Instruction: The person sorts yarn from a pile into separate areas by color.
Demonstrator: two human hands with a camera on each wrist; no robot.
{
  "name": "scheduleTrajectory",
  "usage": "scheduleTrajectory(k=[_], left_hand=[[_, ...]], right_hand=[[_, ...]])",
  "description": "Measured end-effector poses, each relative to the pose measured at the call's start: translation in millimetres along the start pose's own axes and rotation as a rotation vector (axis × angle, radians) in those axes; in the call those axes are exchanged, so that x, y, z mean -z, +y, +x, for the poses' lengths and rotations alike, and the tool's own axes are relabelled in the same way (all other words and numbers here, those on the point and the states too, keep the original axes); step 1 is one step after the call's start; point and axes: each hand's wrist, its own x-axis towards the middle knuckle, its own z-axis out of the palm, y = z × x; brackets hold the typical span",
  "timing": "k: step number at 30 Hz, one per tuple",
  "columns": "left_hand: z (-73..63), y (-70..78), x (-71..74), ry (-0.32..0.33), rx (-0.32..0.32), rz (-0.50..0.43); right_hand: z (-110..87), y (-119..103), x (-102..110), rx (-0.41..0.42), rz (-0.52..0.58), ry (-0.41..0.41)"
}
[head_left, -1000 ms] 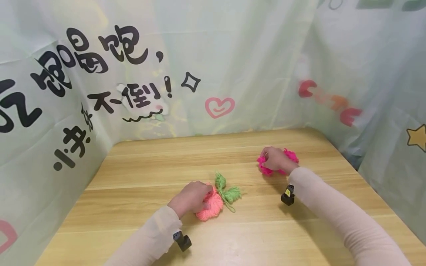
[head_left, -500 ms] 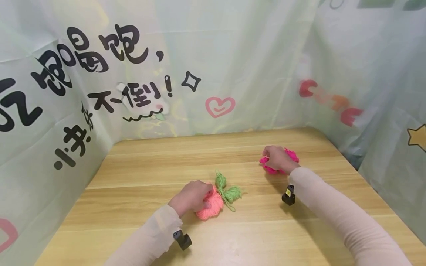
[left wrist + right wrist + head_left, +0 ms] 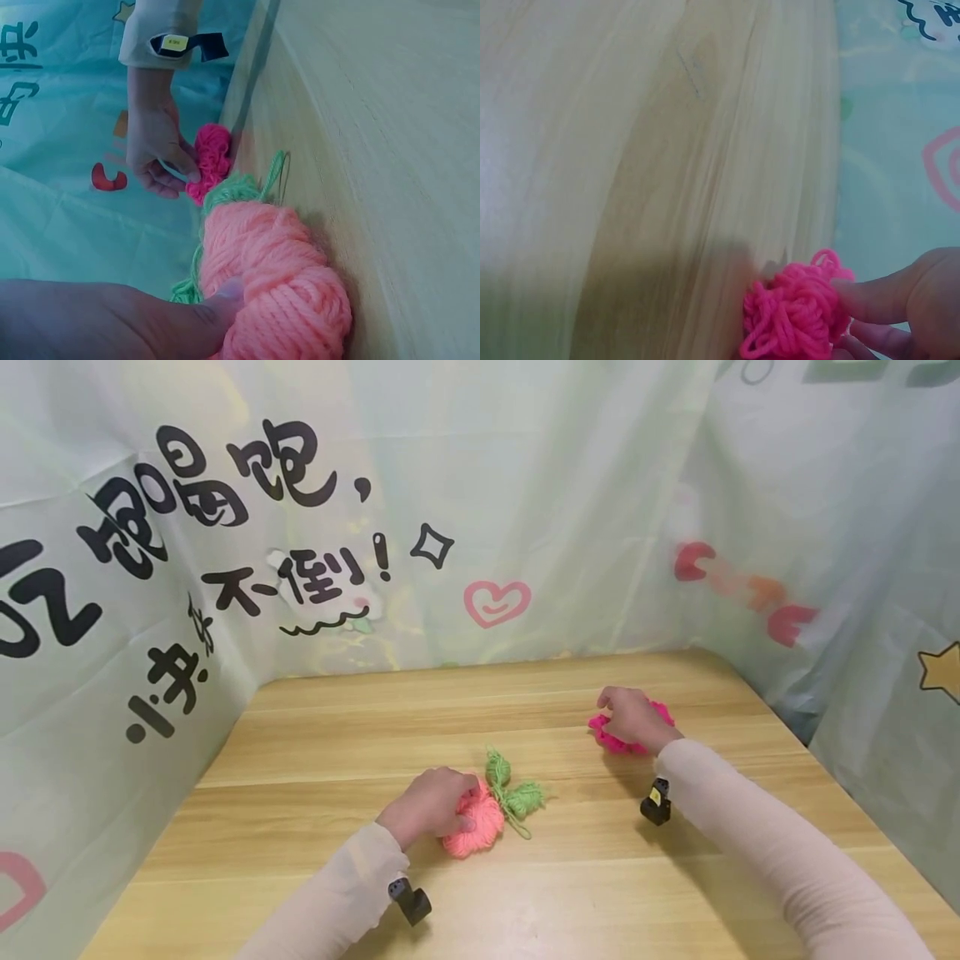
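Note:
A coral yarn bundle (image 3: pixel 480 828) lies on the table, wound into a thick round shape. My left hand (image 3: pixel 431 806) grips its left side, and the thumb presses into the strands in the left wrist view. Touching its right side is a green yarn bundle (image 3: pixel 521 799), tied into two lobes with loose ends. Farther back on the right, my right hand (image 3: pixel 636 720) pinches a loopy hot pink yarn bundle (image 3: pixel 795 311) between thumb and fingers. That hand covers the middle of the pink bundle in the head view.
The wooden table (image 3: pixel 360 727) is bounded at the back and sides by a pale printed curtain (image 3: pixel 585 527). A small black wrist camera (image 3: pixel 409 902) sits below the left sleeve, and another black camera (image 3: pixel 656 803) below the right.
My right hand has shifted slightly right and back, and the near-left part of the pink yarn has drawn in with it. The left hand and the coral and green yarn stay put.

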Motion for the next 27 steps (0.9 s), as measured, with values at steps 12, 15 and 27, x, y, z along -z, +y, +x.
scheduleTrajectory(k=[12,15,27], left_hand=[[-1.4,-8.0,2.6,0.017,-0.052,-0.104],[-1.3,-10.8,3.7,0.019,-0.064,-0.139],[2.5,-23.9,11.4,0.076,-0.058,-0.386]], right_hand=[[-10.8,3.9,13.9,0.022,0.098,-0.007],[-11.8,2.9,14.7,0.021,0.153,-0.019],[-18.7,-8.3,19.4,-0.094,0.617,-0.161]])
